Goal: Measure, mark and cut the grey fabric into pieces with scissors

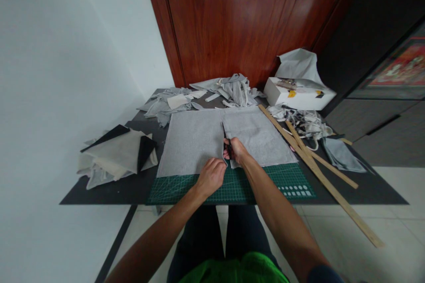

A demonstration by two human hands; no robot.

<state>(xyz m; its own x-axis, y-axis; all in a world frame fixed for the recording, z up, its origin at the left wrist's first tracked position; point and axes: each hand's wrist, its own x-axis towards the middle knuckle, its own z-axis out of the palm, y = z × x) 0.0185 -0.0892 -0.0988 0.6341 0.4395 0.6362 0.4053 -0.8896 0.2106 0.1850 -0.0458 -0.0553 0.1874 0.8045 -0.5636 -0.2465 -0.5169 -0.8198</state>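
Observation:
A grey piece of fabric [195, 135] lies spread over a green cutting mat [179, 188]. My right hand [236, 149] is closed on black scissors [226, 134], whose blades point away from me along the middle of the cloth. From the near edge up to the scissors, the fabric is slit in two. My left hand [212, 175] pinches the near edge of the fabric just left of the slit. The handles are partly hidden by my right fingers.
Two long wooden rulers [332, 190] cross at the right, one jutting past the table's front edge. Fabric scraps [235, 88] lie along the back. Folded cloth [116, 154] sits at the left, and a white box [299, 95] stands at the back right near tangled strips [305, 121].

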